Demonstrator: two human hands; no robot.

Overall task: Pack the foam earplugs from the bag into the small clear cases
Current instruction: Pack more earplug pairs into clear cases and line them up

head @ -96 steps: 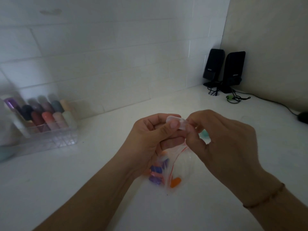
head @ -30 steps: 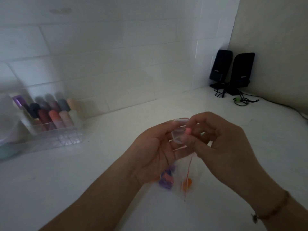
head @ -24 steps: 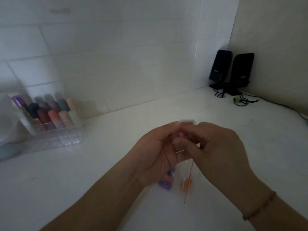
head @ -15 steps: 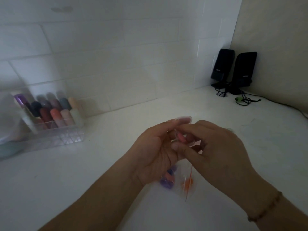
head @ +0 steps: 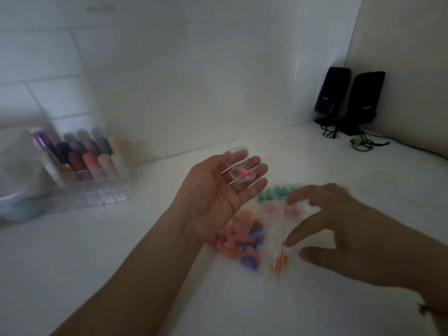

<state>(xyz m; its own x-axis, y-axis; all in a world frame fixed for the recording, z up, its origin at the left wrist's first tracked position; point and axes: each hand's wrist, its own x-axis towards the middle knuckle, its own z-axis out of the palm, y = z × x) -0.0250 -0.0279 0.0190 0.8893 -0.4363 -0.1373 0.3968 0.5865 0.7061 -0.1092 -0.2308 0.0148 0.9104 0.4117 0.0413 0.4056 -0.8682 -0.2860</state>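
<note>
We see a white counter (head: 169, 275) that runs up to a white tiled wall (head: 169, 81). On the left, by the wall, stands a clear box (head: 97, 187) full of upright tubes (head: 91, 163) in purple, red, pink, blue and pale colors. In the far right corner stand two black speakers (head: 349, 98) side by side, with their dark wires (head: 363, 144) lying on the counter just in front of them.

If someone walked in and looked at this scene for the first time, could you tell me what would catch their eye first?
Probably the left hand, held palm up mid-frame with a small clear case lying open on its fingers, a pink earplug inside. Just below it, a clear bag of colourful foam earplugs lies on the white counter, the blurred right hand spread above it. Two black speakers stand in the far right corner.
</note>
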